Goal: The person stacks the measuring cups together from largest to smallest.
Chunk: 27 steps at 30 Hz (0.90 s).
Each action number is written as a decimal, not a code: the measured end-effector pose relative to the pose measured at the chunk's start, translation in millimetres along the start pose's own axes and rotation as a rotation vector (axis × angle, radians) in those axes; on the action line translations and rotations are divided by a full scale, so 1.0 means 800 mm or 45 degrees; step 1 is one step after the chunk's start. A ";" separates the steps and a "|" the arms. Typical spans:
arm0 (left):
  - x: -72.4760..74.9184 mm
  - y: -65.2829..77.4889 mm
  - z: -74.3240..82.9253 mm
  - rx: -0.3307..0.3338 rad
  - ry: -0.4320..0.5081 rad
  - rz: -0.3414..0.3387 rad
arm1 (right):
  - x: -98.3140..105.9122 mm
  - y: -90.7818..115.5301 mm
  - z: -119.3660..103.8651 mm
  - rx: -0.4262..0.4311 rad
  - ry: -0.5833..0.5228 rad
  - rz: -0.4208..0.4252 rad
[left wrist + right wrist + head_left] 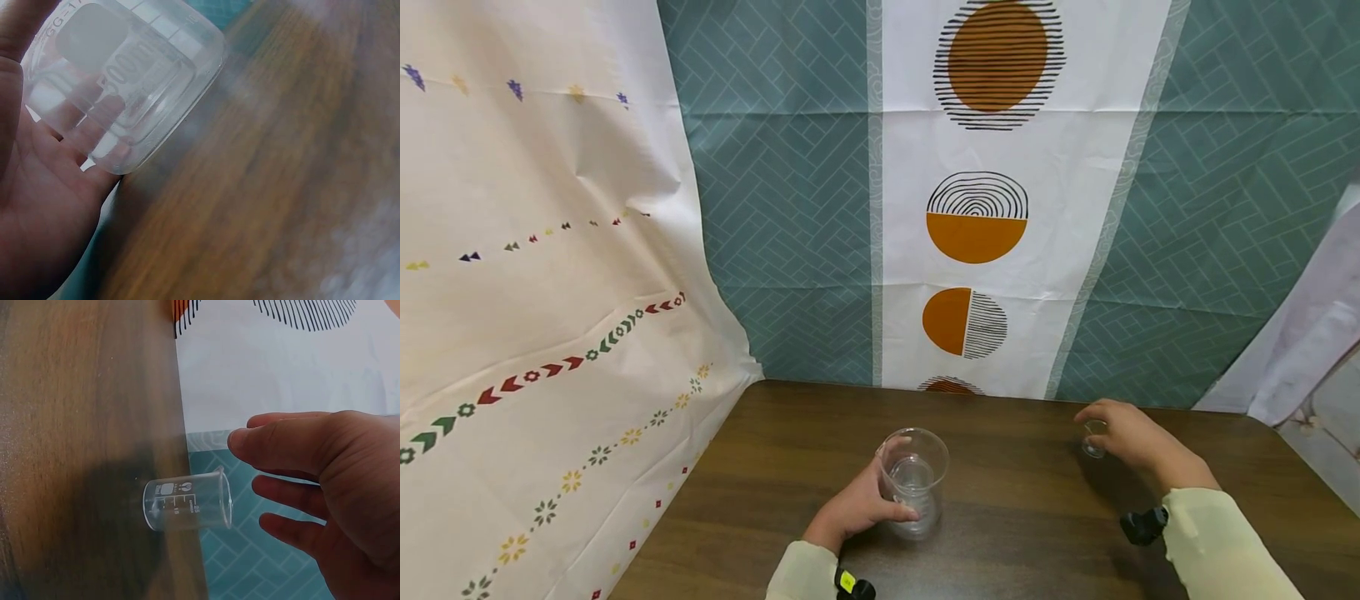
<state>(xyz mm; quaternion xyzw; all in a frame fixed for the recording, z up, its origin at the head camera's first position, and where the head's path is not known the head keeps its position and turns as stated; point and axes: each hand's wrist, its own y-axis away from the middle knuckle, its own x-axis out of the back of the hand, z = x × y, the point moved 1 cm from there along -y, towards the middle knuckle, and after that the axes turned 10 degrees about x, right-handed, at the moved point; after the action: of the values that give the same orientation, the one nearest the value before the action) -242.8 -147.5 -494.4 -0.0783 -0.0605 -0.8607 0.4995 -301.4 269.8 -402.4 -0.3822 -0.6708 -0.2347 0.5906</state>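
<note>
My left hand grips the side of a large clear beaker that stands upright on the wooden table. Its fingers go round the far side and the thumb lies along the near side. A "500" marking shows on the beaker in the left wrist view. Nested within it is at least one smaller clear vessel. At the table's back right, my right hand hovers by a small upright beaker with white graduations. In the right wrist view a gap separates its loosely bent fingers from that beaker's rim.
Behind the table's back edge hangs a green and white patterned cloth. A cream cloth with printed motifs drapes down the left side. Whitish fabric hangs at the right edge.
</note>
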 end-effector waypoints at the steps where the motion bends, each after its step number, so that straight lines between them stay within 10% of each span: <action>1: 0.000 0.001 0.000 0.007 -0.006 0.005 | 0.000 0.000 0.001 0.004 0.005 0.000; 27: 0.000 -0.001 -0.002 -0.029 0.004 -0.009 | -0.015 0.001 0.018 -0.046 0.058 0.071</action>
<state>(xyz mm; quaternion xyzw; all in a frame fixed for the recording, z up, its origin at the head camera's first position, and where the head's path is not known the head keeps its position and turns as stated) -243.6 -147.5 -495.8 -0.0822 -0.0502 -0.8633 0.4955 -309.3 278.8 -417.1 -0.4059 -0.6419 -0.2387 0.6052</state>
